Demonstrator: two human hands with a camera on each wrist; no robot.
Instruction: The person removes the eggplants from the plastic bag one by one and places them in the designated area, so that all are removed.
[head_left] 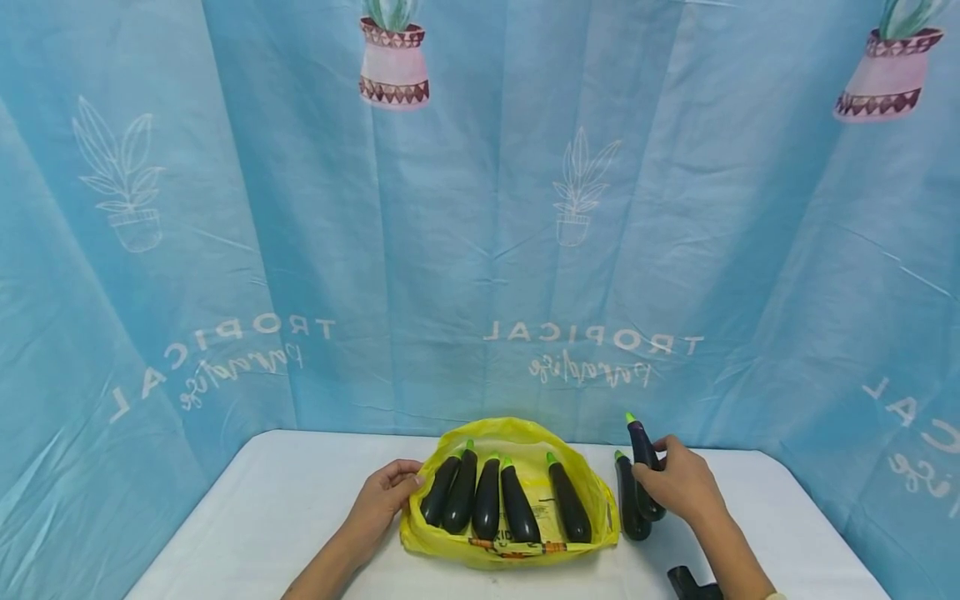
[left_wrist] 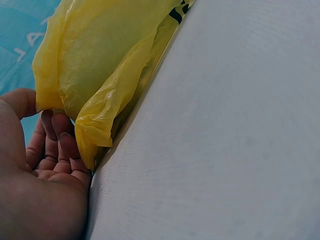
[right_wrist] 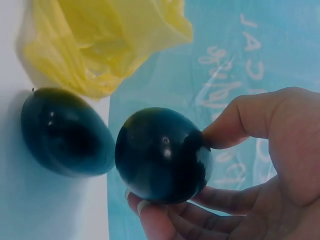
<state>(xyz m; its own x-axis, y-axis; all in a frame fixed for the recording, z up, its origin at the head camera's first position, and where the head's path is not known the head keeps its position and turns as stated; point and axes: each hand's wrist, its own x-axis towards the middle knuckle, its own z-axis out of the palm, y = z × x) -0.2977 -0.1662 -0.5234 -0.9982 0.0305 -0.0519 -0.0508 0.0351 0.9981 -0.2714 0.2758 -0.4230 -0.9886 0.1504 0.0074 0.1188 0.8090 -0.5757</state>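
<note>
A yellow plastic bag [head_left: 510,557] lies open on the white table, with several dark eggplants [head_left: 487,500] side by side inside it. My left hand [head_left: 386,504] pinches the bag's left rim between thumb and fingers; the left wrist view shows the thumb against the crumpled yellow film [left_wrist: 100,85]. To the right of the bag, my right hand [head_left: 684,482] grips an eggplant [head_left: 643,446], its green stem end tilted up. Just left of that one, another eggplant [head_left: 628,500] lies on the table. In the right wrist view the gripped eggplant [right_wrist: 162,155] shows its round end between thumb and fingers.
A black object [head_left: 690,583], partly hidden by the right forearm, lies at the table's front right. Behind the white table [head_left: 300,483] hangs a blue printed curtain [head_left: 465,250], which also runs along both sides.
</note>
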